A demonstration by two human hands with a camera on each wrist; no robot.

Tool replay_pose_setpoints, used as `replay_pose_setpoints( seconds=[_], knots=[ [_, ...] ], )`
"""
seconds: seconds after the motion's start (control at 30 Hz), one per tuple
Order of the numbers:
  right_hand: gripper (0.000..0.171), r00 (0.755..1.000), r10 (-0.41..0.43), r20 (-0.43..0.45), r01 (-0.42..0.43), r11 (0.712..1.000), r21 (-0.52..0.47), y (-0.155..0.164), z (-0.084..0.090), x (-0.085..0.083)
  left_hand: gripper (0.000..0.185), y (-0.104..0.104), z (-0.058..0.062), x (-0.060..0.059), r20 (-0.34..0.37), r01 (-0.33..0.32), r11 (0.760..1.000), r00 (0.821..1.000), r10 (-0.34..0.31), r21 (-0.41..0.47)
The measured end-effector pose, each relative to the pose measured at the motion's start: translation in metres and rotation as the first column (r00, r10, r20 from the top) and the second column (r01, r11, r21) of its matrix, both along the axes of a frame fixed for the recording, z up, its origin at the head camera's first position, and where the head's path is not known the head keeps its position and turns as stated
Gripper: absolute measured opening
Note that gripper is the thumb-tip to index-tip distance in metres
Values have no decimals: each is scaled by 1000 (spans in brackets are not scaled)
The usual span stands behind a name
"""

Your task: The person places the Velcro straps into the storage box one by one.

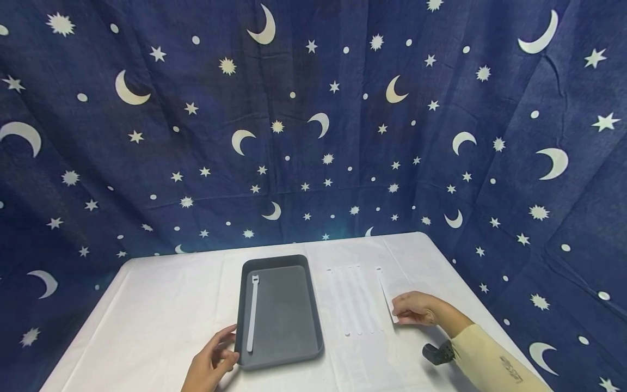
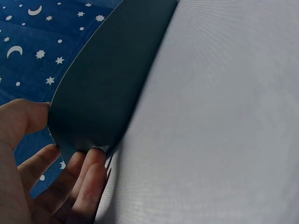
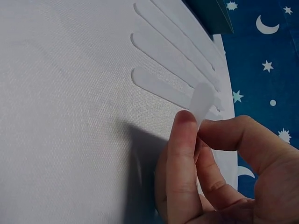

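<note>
The dark grey tray [image 1: 280, 313] sits on the white counter [image 1: 161, 305], with one white strap [image 1: 252, 313] lying along its left inner side. The left hand [image 1: 211, 363] grips the tray's near left corner, thumb on the rim and fingers curled beneath. Right of the tray, three white straps [image 1: 354, 299] lie side by side. The right hand [image 1: 415, 308] pinches the near end of a fourth strap [image 3: 202, 100] between thumb and forefinger, farthest from the tray.
</note>
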State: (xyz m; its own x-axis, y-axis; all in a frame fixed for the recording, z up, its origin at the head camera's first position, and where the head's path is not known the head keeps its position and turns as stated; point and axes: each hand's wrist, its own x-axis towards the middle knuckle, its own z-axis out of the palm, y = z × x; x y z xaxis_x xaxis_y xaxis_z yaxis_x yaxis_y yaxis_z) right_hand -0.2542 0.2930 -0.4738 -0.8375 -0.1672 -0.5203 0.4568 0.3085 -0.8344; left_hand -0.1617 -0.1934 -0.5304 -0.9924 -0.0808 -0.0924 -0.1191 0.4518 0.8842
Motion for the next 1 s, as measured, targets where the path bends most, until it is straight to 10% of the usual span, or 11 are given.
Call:
replay_pose_setpoints(
  seconds=[1.0],
  knots=[
    [33,990,102,-93,-99,994,38,-28,33,31,62,0,1,1,-16,10,1000,1000,-9,20]
  ],
)
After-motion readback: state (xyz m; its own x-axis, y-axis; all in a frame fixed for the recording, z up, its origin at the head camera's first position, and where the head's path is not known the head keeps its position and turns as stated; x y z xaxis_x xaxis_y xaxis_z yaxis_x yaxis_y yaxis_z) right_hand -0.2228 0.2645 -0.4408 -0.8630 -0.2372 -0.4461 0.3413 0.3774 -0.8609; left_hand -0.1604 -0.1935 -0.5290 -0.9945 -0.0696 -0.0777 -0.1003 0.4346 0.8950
